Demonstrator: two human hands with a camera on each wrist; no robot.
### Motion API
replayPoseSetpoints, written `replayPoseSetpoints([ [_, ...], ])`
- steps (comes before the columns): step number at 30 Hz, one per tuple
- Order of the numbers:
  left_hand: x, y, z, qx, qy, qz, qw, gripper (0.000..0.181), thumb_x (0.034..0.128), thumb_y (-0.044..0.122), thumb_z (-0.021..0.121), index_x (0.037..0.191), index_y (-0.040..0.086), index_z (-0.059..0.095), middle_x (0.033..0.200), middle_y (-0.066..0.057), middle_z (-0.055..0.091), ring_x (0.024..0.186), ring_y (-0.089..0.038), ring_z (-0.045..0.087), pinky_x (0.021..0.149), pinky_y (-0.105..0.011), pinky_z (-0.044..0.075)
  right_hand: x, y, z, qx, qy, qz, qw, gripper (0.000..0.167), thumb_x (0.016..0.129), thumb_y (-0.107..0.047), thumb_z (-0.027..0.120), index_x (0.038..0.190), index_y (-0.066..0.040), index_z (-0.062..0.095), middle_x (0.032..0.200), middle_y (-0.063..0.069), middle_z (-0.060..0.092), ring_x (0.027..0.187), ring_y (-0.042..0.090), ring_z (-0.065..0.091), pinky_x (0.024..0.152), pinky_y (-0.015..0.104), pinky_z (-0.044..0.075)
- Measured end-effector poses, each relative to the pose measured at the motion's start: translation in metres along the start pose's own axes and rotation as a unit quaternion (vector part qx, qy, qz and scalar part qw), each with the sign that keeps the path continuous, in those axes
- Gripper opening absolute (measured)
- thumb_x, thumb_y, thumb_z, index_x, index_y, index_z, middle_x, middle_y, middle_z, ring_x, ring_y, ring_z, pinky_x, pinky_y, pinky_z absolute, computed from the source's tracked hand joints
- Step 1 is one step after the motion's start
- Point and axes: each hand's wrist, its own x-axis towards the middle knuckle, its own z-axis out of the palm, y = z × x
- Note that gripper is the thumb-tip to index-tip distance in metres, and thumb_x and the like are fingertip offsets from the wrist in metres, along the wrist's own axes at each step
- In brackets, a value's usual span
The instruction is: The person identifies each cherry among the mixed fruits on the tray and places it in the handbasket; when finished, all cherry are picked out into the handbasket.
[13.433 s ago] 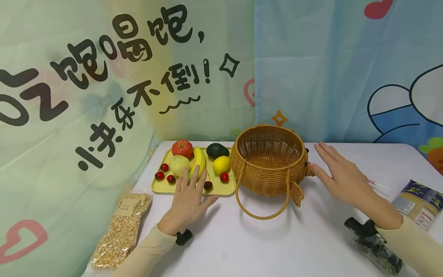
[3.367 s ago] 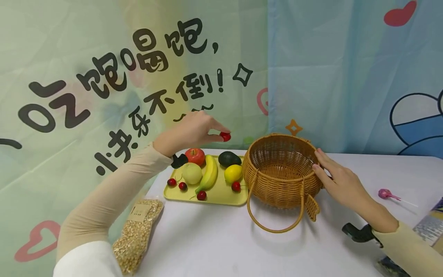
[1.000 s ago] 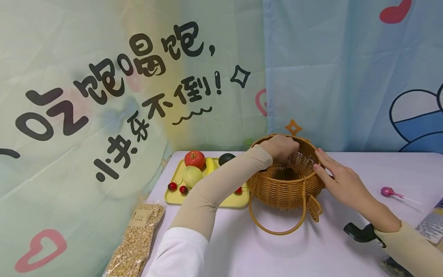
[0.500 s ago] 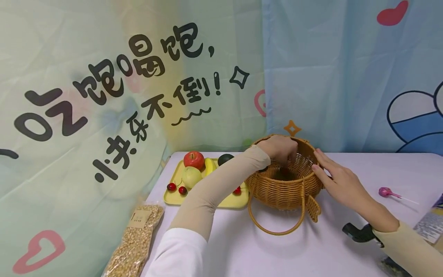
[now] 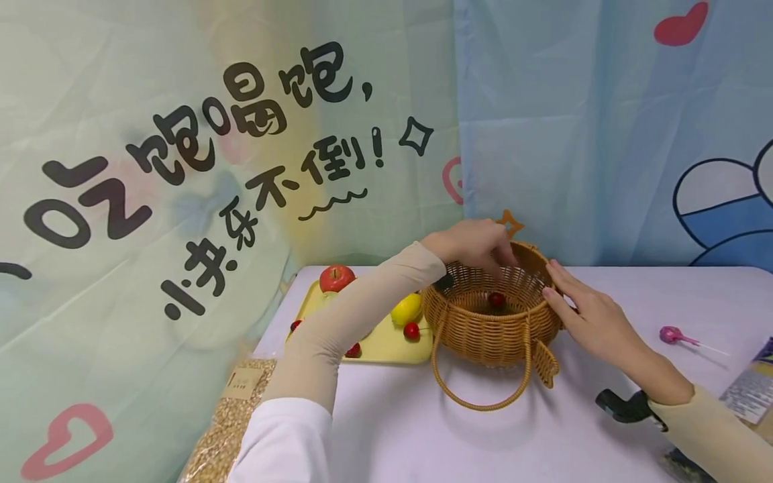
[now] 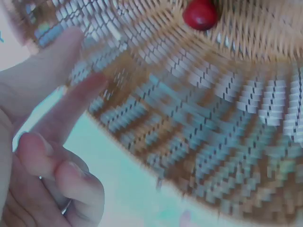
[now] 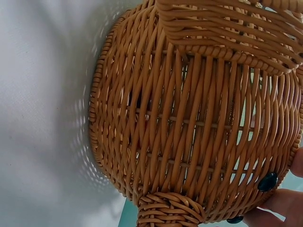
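1. Left hand (image 5: 480, 245) above the mouth of the wicker basket (image 5: 492, 339); thumb and forefinger extended with a gap between, remaining fingers curled loosely.
2. Dark red cherry (image 5: 496, 300) on the basket floor, below the left fingertips and apart from them.
3. Right hand (image 5: 594, 318) touches the basket's right side at the rim, fingers fairly straight, thumb spread from them. Right wrist view: fingertips near a black bead (image 7: 268, 181).
4. Basket upright on white table (image 5: 410, 422), handle (image 5: 490, 407) hanging on near side.
5. Just left: yellow tray (image 5: 392, 350), bearing lemon (image 5: 406, 310), red apple (image 5: 335, 278); left sleeve (image 5: 356, 315) crosses it.
6. Farther out: pink lollipop (image 5: 670, 335) right; kernel bag (image 5: 226, 419) near left.
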Motion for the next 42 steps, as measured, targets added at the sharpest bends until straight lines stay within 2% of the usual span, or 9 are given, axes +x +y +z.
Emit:
replayPoseSetpoints([
  [8,-0.053,-0.013,-0.042,-0.052,0.093,-0.004,0.9943,0.033,0.0909,0.023,0.08,0.124,0.019,0.076,0.122,0.003,0.077,0.114,-0.007,0.071,0.1,-0.021,0.053,-0.002,0.0,0.003,0.003,0.005,0.003,1.0,0.064,0.111,-0.038,0.043,0.162,-0.006,0.024,0.166,0.024,0.027,0.141,0.058,0.038,0.104,0.077,0.034],
  [13,-0.089,-0.026,-0.047,-0.065,0.135,0.007,0.9887,0.033,0.0885,0.021,0.082,0.12,0.015,0.078,0.119,-0.001,0.077,0.119,-0.012,0.07,0.102,-0.025,0.053,-0.002,0.002,0.002,0.002,0.003,0.008,1.0,0.065,0.111,-0.04,0.041,0.163,-0.006,0.022,0.166,0.024,0.026,0.142,0.058,0.038,0.104,0.076,0.035],
  [19,-0.131,-0.047,-0.014,-0.065,0.185,0.008,0.9806,0.03,0.0911,0.021,0.08,0.121,0.018,0.078,0.118,0.002,0.078,0.059,-0.006,0.055,0.065,-0.021,0.048,-0.001,0.005,0.002,0.006,0.002,0.012,0.9999,0.066,0.111,-0.043,0.039,0.163,-0.005,0.021,0.167,0.024,0.024,0.144,0.058,0.035,0.105,0.077,0.033],
  [21,-0.148,-0.055,0.001,-0.067,0.209,0.006,0.9756,0.028,0.0911,0.02,0.079,0.119,0.016,0.079,0.115,0.0,0.079,0.053,-0.009,0.042,0.058,-0.024,0.041,0.0,0.004,0.002,0.007,0.004,0.01,0.9999,0.066,0.111,-0.042,0.039,0.163,-0.004,0.021,0.166,0.024,0.024,0.143,0.058,0.035,0.105,0.077,0.033],
  [25,-0.194,-0.066,0.021,-0.071,0.251,-0.023,0.9651,0.03,0.0892,0.015,0.081,0.118,0.01,0.079,0.117,-0.009,0.078,0.056,-0.014,0.055,0.059,-0.023,0.047,0.001,0.003,0.005,0.012,0.005,0.005,0.9999,0.065,0.111,-0.039,0.04,0.162,-0.003,0.023,0.166,0.025,0.025,0.142,0.058,0.036,0.105,0.077,0.032],
  [29,-0.252,-0.078,0.038,-0.07,0.285,-0.117,0.9487,0.034,0.0872,0.015,0.082,0.121,0.016,0.078,0.117,-0.005,0.078,0.046,-0.015,0.043,0.047,-0.023,0.035,0.002,0.001,0.008,0.017,0.001,-0.001,0.9999,0.065,0.111,-0.039,0.039,0.162,-0.003,0.022,0.166,0.025,0.024,0.142,0.058,0.037,0.105,0.076,0.033],
  [33,-0.301,-0.089,0.061,-0.075,0.285,-0.229,0.9277,0.035,0.0855,0.021,0.084,0.12,0.021,0.079,0.067,0.001,0.071,0.044,-0.01,0.032,0.044,-0.024,0.026,0.002,0.0,0.008,0.015,-0.004,-0.002,0.9999,0.066,0.112,-0.041,0.038,0.163,-0.004,0.02,0.167,0.024,0.022,0.143,0.058,0.035,0.106,0.076,0.032],
  [37,-0.334,-0.093,0.086,-0.091,0.249,-0.294,0.9182,0.036,0.086,0.026,0.084,0.122,0.021,0.078,0.045,0.007,0.033,0.044,-0.008,0.027,0.044,-0.024,0.025,0.001,0.001,0.006,0.012,-0.006,0.001,0.9999,0.065,0.112,-0.04,0.038,0.164,-0.005,0.018,0.168,0.023,0.02,0.145,0.058,0.033,0.108,0.076,0.031],
  [42,-0.361,-0.09,0.115,-0.106,0.207,-0.332,0.9141,0.037,0.0869,0.025,0.083,0.123,0.022,0.077,0.045,0.011,0.025,0.045,-0.009,0.02,0.044,-0.025,0.024,0.001,0.002,0.004,0.013,-0.003,-0.003,0.9999,0.066,0.112,-0.041,0.037,0.164,-0.006,0.019,0.168,0.023,0.02,0.145,0.058,0.032,0.108,0.076,0.03],
])
